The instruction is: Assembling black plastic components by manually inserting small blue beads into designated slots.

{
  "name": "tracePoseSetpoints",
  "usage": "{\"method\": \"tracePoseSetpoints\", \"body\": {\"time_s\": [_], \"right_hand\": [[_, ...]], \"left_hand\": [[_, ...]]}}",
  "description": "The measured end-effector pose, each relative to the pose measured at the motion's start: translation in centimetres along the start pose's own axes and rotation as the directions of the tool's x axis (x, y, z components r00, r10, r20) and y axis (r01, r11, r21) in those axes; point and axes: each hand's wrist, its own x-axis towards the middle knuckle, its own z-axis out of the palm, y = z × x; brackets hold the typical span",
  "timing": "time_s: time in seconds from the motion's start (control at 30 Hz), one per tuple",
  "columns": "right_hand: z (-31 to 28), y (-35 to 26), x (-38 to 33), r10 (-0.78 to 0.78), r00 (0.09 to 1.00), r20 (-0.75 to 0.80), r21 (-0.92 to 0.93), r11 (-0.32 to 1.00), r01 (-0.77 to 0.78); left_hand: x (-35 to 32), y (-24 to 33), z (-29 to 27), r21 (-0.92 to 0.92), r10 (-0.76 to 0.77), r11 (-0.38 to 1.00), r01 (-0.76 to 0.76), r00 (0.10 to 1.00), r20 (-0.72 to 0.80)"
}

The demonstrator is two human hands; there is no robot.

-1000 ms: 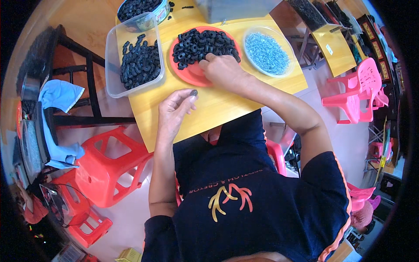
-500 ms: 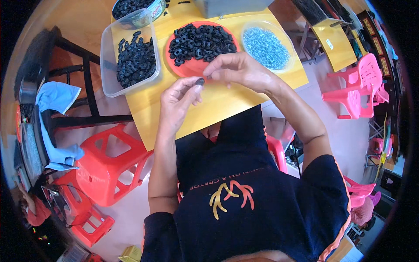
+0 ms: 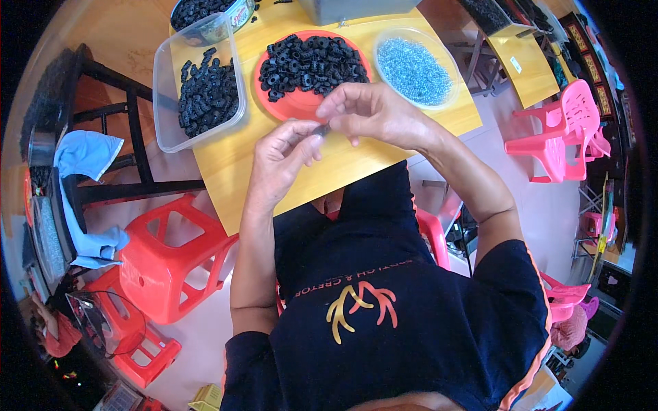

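Observation:
Between the thumb and forefinger of my left hand [image 3: 282, 156] is a small black plastic part [image 3: 321, 129]. My right hand [image 3: 387, 118] meets it from the right, its fingertips curled in and its thumb against the part. Whatever those fingertips may hold is too small to make out. Just beyond both hands lies a red plate [image 3: 277, 108] heaped with black ring-like plastic parts [image 3: 315, 65]. To its right stands a clear round tub [image 3: 454, 61] of tiny light-blue transparent pieces [image 3: 415, 72]. A clear rectangular box [image 3: 164, 103] at the left holds more black parts [image 3: 209, 99].
The yellow table [image 3: 236, 185] ends close to my lap. A round tin [image 3: 240, 14] of black pieces and a grey bin [image 3: 356, 10] sit at its far side. Red stools [image 3: 168, 274] stand at my left, pink chairs [image 3: 548, 147] at the right.
My right hand's fingertips have come in to the black part, closing the small gap between the hands. My left hand still pinches the part. The whole view has shifted slightly.

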Motion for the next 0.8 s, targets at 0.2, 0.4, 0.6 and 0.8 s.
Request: {"method": "tracePoseSetpoints", "body": {"time_s": [0.2, 0.4, 0.6, 0.8], "right_hand": [[0.3, 0.0, -0.1, -0.002, 1.0, -0.026, -0.013, 1.0, 0.002], [0.6, 0.1, -0.1, 0.016, 0.999, -0.046, 0.017, 1.0, -0.015], [0.8, 0.7, -0.3, -0.007, 0.998, -0.059, -0.018, 1.0, 0.005], [2.1, 0.0, -0.9, -0.23, 0.967, -0.11, -0.425, 0.89, 0.163]], "left_hand": [[0.0, 0.1, 0.1, -0.048, -0.006, 0.999, 0.005, 1.0, -0.009], [0.0, 0.2, -0.1, -0.046, -0.004, 0.999, 0.005, 1.0, 0.01], [0.0, 0.6, -0.1, -0.024, -0.011, 1.0, 0.011, 0.999, 0.039], [-0.2, 0.2, -0.1, -0.011, -0.018, 1.0, 0.018, 0.999, 0.028]]}}
